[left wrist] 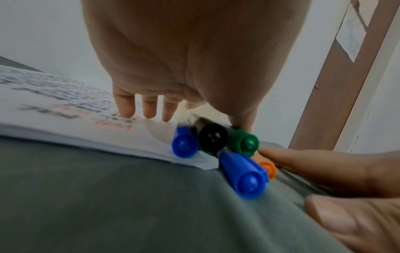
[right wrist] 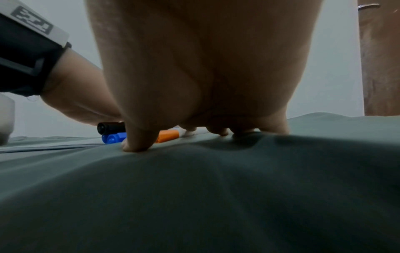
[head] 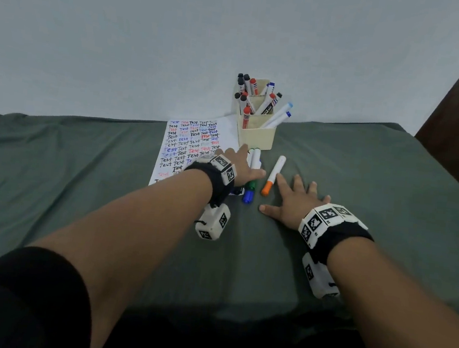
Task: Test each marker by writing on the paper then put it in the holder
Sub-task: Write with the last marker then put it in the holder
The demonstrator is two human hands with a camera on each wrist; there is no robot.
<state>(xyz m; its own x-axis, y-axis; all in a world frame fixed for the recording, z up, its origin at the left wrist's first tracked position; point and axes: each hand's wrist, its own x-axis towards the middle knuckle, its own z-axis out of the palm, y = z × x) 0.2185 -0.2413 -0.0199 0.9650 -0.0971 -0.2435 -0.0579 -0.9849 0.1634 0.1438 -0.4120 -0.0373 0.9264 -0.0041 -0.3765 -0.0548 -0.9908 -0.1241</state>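
Nearest the head camera, two bare forearms reach forward over a grey-green cloth (head: 79, 174) that covers the tabletop, each wrist wearing a black band with white tag-marked blocks.

The right hand (head: 295, 200) lies flat on the cloth, fingers spread and straight, holding nothing. Its forefinger tip is just beside the orange-capped marker (head: 273, 175), which lies apart from the other loose markers, cap toward the near side, white barrel pointing far and a little right. From the right wrist view the thumb and fingertips press into the cloth, with the orange cap just beyond the thumb.

The left hand (head: 245, 165) rests palm-down with fingers straight over a cluster of markers just left of the orange one. The cluster holds a green-capped marker (left wrist: 245, 143), a black-capped marker (left wrist: 213, 137) and two blue-capped markers (left wrist: 244, 174), caps all toward the near side. The fingers do not curl round any of them; whether the palm touches them I cannot tell.

The paper (head: 188, 146) lies left of the cluster, filled with rows of the word "Test" in black, red and blue. One blue cap overlaps its near right corner.

The cream holder (head: 255, 134) stands at the far edge, against the pale wall, just beyond the cluster. It is crowded with black-, red- and blue-capped markers.
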